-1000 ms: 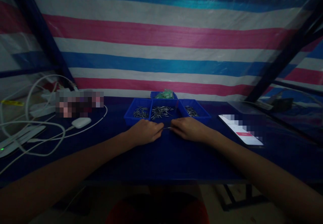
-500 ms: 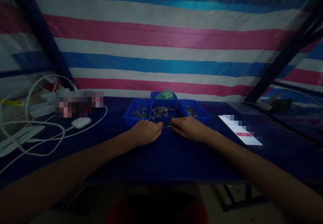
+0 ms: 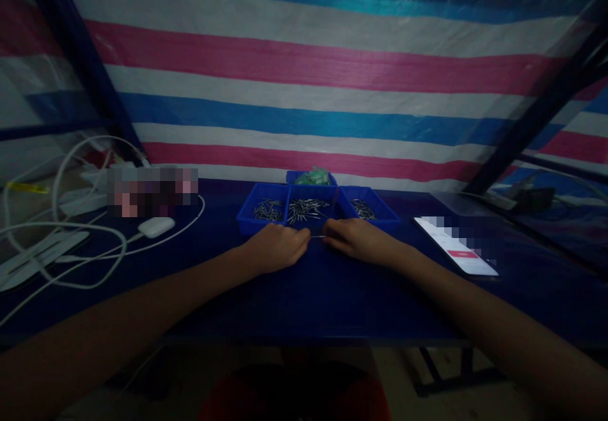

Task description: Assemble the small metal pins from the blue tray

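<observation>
A thin, shiny metal rod [image 3: 318,237] spans the short gap between my two hands, just above the blue table. My left hand [image 3: 278,247] pinches its left end with curled fingers. The right end is in the closed fingers of my right hand [image 3: 360,240]; the fingertips are partly hidden. Right behind the hands, slim metal pieces lie in a left blue bin [image 3: 244,219], a right blue bin [image 3: 390,218] and, as a loose pile [image 3: 306,209], between these two. What exactly the pieces are is too small to tell.
Behind the pile stands another blue bin with green plastic wrapping [image 3: 317,176]. A lit phone [image 3: 458,247] lies on the right. White cables [image 3: 118,250] and a white charger-like block [image 3: 156,226] occupy the left. Striped sheeting [image 3: 304,66] hangs behind the table, between dark blue frame posts.
The whole view has shifted slightly, so everything sits a little farther right. Both hands stay on the rod, in nearly the same pose before the bins.
</observation>
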`<state>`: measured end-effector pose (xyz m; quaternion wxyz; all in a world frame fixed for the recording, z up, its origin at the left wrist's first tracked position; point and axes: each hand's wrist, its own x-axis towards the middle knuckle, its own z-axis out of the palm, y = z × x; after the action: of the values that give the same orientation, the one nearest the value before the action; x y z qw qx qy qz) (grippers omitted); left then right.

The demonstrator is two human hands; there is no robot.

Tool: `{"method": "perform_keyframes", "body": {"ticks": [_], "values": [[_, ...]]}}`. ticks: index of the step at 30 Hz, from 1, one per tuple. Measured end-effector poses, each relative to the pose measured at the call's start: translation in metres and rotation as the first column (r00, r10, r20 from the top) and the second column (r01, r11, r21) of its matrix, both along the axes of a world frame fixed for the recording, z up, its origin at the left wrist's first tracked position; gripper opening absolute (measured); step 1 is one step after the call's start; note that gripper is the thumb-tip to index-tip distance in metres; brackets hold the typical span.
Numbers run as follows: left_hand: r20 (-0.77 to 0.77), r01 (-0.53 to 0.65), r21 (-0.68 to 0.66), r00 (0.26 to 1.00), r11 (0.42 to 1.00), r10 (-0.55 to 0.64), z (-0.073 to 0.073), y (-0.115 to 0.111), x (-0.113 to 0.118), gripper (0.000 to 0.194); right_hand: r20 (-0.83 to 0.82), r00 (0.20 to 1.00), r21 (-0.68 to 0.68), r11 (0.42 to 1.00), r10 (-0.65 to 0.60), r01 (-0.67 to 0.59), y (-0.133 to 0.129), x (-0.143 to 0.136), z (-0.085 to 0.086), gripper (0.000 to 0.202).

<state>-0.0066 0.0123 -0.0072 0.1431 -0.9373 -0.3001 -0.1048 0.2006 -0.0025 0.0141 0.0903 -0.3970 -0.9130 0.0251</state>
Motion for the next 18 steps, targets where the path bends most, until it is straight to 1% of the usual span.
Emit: {"method": "perform_keyframes", "body": {"ticks": [3,7,10,14,16,18], "values": [[0.010,-0.006,0.003,1.000,1.000,0.006,-0.0011,0.0008,0.0003,0.030,0.018,1.000,-0.003,1.000,0.017,-0.017,-0.0003,-0.0005,-0.0003,0.014],[0.013,-0.016,0.000,1.000,1.000,0.016,-0.0024,0.0020,0.0012,0.030,0.021,1.000,0.041,0.999,0.009,-0.010,-0.0007,0.0000,0.0003,0.019],[0.011,-0.015,-0.005,1.000,1.000,0.015,-0.0025,0.0016,0.0017,0.028,-0.039,0.999,0.096,0.995,0.020,-0.017,-0.0029,-0.0005,0.0032,0.022],[-0.017,0.004,0.009,1.000,1.000,-0.003,-0.0025,0.0005,0.0013,0.028,-0.119,0.990,0.126,0.990,0.080,-0.065,-0.0069,-0.0032,0.0065,0.024],[-0.021,-0.001,0.020,1.000,1.000,0.001,-0.0026,0.0007,0.0008,0.028,-0.112,0.991,0.120,0.991,0.067,-0.054,-0.0066,-0.0031,0.0063,0.023],[-0.007,-0.014,0.026,1.000,1.000,0.014,-0.0026,0.0013,0.0004,0.028,-0.078,0.997,0.114,0.993,0.024,-0.015,-0.0042,-0.0013,0.0050,0.022]]}}
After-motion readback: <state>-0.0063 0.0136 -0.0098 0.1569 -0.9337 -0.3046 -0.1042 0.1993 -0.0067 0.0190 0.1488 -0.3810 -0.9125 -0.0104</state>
